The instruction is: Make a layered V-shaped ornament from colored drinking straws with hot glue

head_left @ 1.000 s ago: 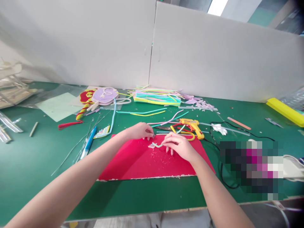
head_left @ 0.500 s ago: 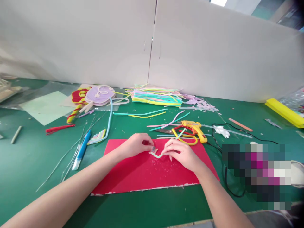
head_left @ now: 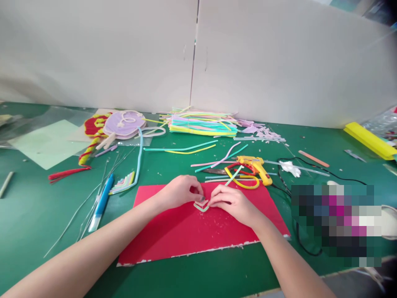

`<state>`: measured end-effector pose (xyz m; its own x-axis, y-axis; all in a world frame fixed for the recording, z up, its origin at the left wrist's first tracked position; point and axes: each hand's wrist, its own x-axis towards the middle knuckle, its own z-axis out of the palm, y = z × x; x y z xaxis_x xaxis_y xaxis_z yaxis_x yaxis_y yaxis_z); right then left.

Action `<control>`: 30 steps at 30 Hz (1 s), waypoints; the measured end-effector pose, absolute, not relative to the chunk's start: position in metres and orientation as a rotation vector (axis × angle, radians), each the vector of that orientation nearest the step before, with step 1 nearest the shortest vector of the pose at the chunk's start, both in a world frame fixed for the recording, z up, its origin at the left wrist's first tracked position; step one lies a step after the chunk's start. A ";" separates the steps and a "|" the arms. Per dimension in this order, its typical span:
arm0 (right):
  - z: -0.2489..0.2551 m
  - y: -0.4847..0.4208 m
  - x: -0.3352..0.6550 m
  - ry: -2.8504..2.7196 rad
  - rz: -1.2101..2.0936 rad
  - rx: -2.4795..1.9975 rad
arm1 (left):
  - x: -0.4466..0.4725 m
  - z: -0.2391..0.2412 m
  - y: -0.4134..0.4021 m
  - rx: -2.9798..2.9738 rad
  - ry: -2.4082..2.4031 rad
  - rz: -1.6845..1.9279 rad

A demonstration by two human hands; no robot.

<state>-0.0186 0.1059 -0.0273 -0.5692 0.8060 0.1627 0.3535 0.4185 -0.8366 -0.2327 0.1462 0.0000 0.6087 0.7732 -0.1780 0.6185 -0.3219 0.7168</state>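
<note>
Above a red board (head_left: 173, 231) my two hands are close together. My left hand (head_left: 180, 192) is closed in a pinch on a small pale pink bent piece of pipe cleaner (head_left: 203, 203), partly hidden by the fingertips. My right hand (head_left: 234, 203) pinches a mint green pipe cleaner (head_left: 201, 209), bent into a V along the outer side of the pink piece. The green stem's free end shows past the right knuckles. Just beyond the right hand lie scissors (head_left: 245, 184) with red and yellow handles and a yellow glue gun (head_left: 256, 167).
A bundle of coloured pipe cleaners (head_left: 203, 128) lies at the back, with loose stems in front. To the left are a purple fan-shaped craft piece (head_left: 124, 123), a blue pen-like tool (head_left: 104, 198), thin wires and striped coloured stems (head_left: 124, 185). A black cord runs at right.
My right hand has moved slightly left, towards the left hand. The green pipe cleaner's bend now sits closer round the pink piece. The view has shifted a little.
</note>
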 end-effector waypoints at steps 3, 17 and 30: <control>-0.028 0.106 -0.018 -2.124 1.039 -1.003 | -0.233 0.000 0.147 2.052 1.089 0.246; -0.025 0.106 -0.022 -2.134 0.968 -0.962 | -0.234 -0.004 0.144 2.103 1.102 0.291; -0.025 0.104 -0.026 -2.157 0.891 -1.030 | -0.234 -0.008 0.142 2.099 1.154 0.313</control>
<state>-0.0260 0.1045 -0.0250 -0.5321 0.8195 0.2130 0.4300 0.4782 -0.7658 -0.2344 0.1416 -0.0084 0.5715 0.8117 -0.1203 0.6397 -0.3489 0.6849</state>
